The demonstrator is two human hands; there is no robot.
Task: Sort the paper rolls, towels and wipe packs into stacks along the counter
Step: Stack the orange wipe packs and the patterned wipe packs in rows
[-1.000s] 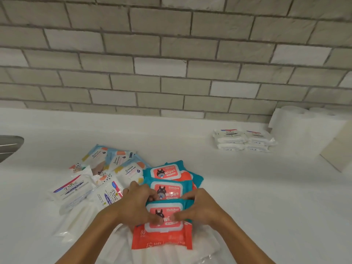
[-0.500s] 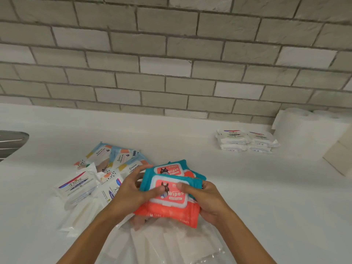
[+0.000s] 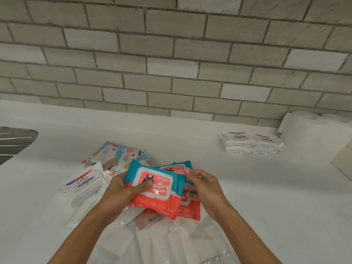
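Observation:
My left hand grips a teal-and-red wipe pack, thumb pressed on its lid, lifted off the white counter. My right hand is curled round a second teal-and-red pack just behind and below the first. Beneath them lie clear-wrapped white towels. To the left sit a white Dove pack and pale patterned packs. Stacked white Dove packs stand at the back right, next to paper rolls.
A brick wall runs behind the counter. The corner of a metal sink shows at the far left. A beige box edge sits at the right.
Both hands have lifted a teal-and-red pack off the pile. The right hand has shifted from the top pack to the one behind it.

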